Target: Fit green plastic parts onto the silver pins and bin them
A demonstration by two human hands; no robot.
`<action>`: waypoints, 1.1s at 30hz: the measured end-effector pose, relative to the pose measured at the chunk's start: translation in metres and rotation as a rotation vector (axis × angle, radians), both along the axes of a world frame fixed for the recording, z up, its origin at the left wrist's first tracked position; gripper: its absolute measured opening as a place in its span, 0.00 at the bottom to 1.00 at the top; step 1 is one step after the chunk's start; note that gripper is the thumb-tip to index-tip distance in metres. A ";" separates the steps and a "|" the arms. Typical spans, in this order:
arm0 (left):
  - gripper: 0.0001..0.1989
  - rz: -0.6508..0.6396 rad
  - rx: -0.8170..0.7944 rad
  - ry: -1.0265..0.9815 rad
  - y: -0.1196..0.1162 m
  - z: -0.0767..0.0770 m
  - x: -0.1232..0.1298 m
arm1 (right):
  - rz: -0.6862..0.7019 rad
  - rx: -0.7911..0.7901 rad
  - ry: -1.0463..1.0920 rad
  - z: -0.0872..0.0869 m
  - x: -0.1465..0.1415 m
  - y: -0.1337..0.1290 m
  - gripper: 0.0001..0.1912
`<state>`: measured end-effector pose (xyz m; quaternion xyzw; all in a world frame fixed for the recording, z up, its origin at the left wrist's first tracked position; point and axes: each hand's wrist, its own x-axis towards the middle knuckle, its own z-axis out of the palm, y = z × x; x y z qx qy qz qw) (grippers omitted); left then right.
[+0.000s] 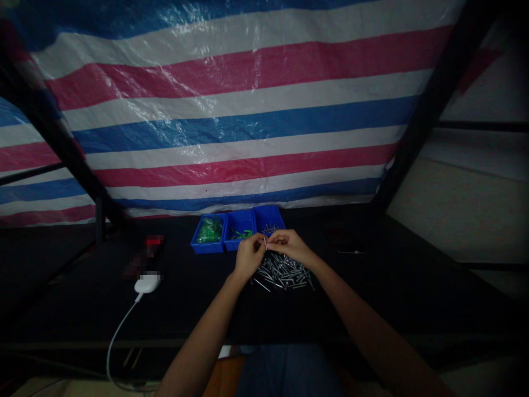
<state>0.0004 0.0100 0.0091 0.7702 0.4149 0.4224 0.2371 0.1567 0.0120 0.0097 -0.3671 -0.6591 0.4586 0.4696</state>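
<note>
A slim, short, silvery metal pin is held roughly upright between the fingertips of the left hand and the right hand, at the far side of a loose heap of straight, silvery metal pins on a black, flat tabletop. Thumb and fingers are pinched closed on it in both hands; which hand bears the firmer hold cannot be told, as much of the pin is covered.

The pin is judged to be light, stiff and hard to damage, but its smooth, narrow shank may be rolled or slipped easily between the fingertips. It is best taken by the middle of the shank, thumb against forefinger, with the ends left free; whether a head is formed at one end is too small to be made out.

Beyond the hands, a row of three blue, rectangular plastic trays is seen: a clear bag of green pieces, small loose green pieces and more silvery pins are held in them.
</note>
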 end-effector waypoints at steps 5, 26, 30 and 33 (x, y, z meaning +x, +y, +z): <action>0.08 0.056 -0.002 0.065 -0.003 0.004 0.000 | 0.024 -0.001 -0.078 -0.001 0.000 -0.001 0.15; 0.11 0.097 0.133 0.216 -0.009 0.010 -0.002 | 0.145 -0.253 -0.080 -0.001 -0.001 -0.001 0.14; 0.11 0.104 0.106 0.209 -0.009 0.010 -0.002 | 0.156 -0.294 -0.067 0.002 -0.002 -0.003 0.12; 0.10 0.108 0.100 0.181 -0.008 0.009 -0.001 | 0.171 -0.314 -0.061 0.001 -0.003 -0.003 0.11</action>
